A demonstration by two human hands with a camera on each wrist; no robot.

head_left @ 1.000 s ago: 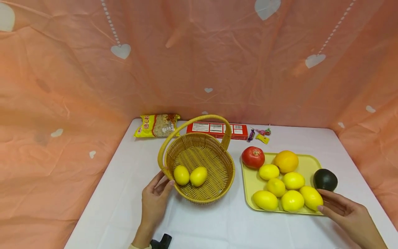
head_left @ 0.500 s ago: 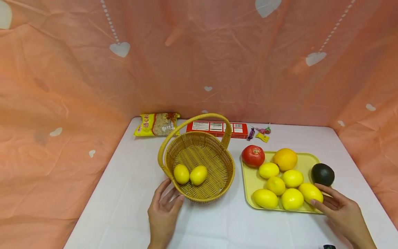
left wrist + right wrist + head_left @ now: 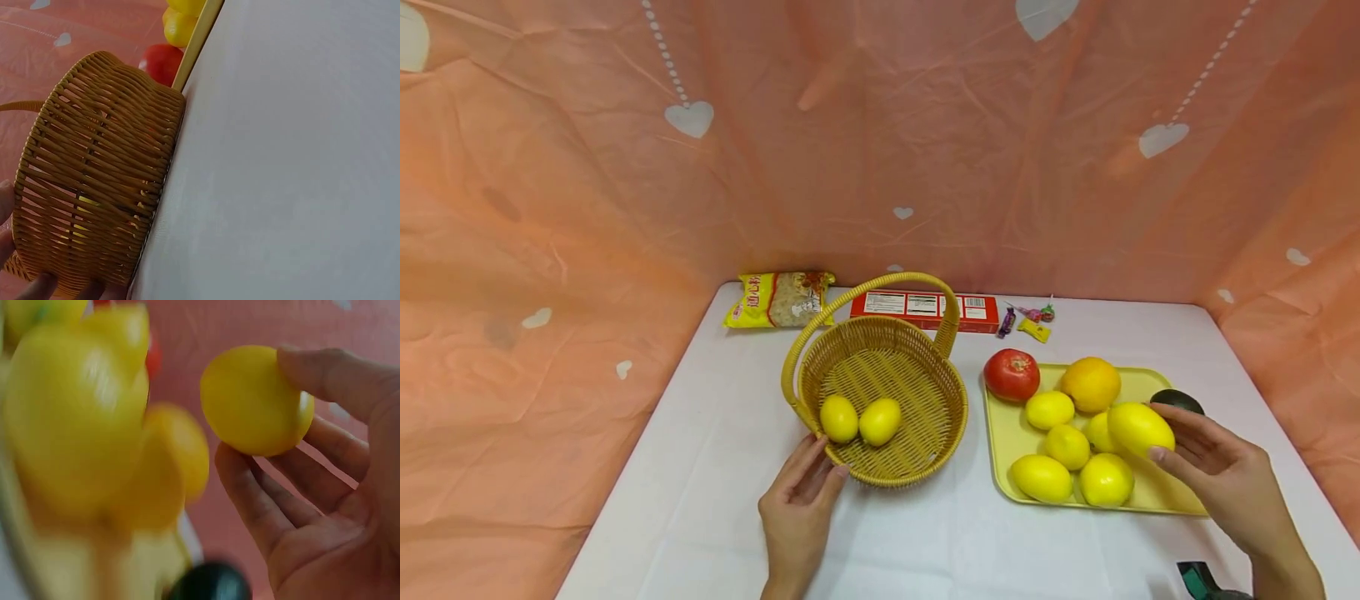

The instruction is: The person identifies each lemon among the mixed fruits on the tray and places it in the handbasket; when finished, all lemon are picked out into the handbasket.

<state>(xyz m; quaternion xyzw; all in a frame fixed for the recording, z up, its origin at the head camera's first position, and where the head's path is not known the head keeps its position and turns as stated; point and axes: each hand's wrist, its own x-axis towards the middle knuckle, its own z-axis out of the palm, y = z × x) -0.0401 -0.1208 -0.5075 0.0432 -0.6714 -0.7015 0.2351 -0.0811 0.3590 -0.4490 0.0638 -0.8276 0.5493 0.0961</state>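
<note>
My right hand [image 3: 1213, 467] grips a yellow lemon [image 3: 1140, 428] [image 3: 256, 400] and holds it lifted just above the yellow tray [image 3: 1157, 493]. Several more lemons [image 3: 1041, 477], an orange [image 3: 1090, 384] and a red tomato [image 3: 1012, 375] lie on that tray. A dark avocado [image 3: 1177, 401] sits at the tray's right edge, partly hidden behind the hand. My left hand [image 3: 801, 504] rests with straight fingers against the front rim of a woven basket [image 3: 887, 400] [image 3: 94, 175], which holds two lemons [image 3: 859, 420].
Along the back of the white table [image 3: 715, 467] lie a yellow snack bag [image 3: 778, 300], a red box [image 3: 925, 311] and a few wrapped candies [image 3: 1028, 323]. Peach fabric with white hearts [image 3: 692, 119] walls in all sides.
My right hand has closed round the front right lemon and lifted it off the tray, up and slightly left. My left hand has slid right along the basket's front rim.
</note>
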